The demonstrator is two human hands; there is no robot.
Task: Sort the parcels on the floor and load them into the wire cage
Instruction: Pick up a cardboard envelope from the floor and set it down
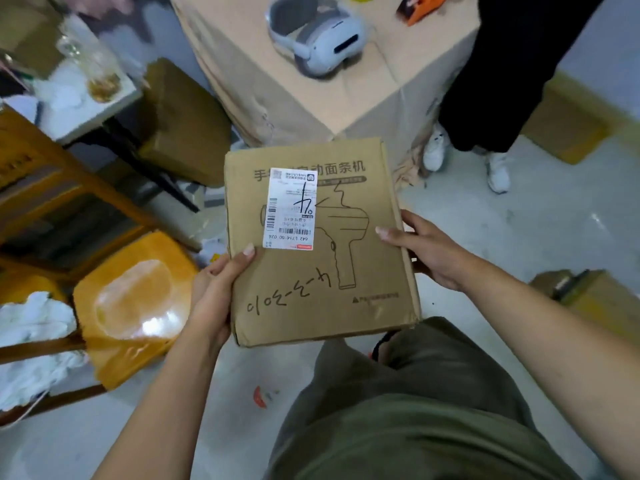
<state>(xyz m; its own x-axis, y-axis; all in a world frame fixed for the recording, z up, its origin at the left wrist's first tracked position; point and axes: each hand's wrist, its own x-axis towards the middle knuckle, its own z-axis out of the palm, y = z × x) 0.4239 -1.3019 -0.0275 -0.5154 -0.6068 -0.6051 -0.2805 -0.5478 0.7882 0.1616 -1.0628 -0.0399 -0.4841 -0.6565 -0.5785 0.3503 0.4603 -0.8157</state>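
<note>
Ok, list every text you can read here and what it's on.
"手…动面条机": printed along the cardboard parcel's far edge, its middle hidden by the shipping label.
"4-3-301": handwritten on the parcel, upside down to the camera, probably.
"642 L714-00 026": printed on the label, upside down.
Label's other print, its pen mark and the parcel's corner print: too small or unclear to read.

parcel label: print unreadable | bystander: cut off by top edge

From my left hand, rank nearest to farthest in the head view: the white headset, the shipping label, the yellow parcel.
1. Shipping label: on the held box, by the thumb of the left hand.
2. Yellow parcel: floor, to the left.
3. White headset: atop the big carton, ahead.
</note>
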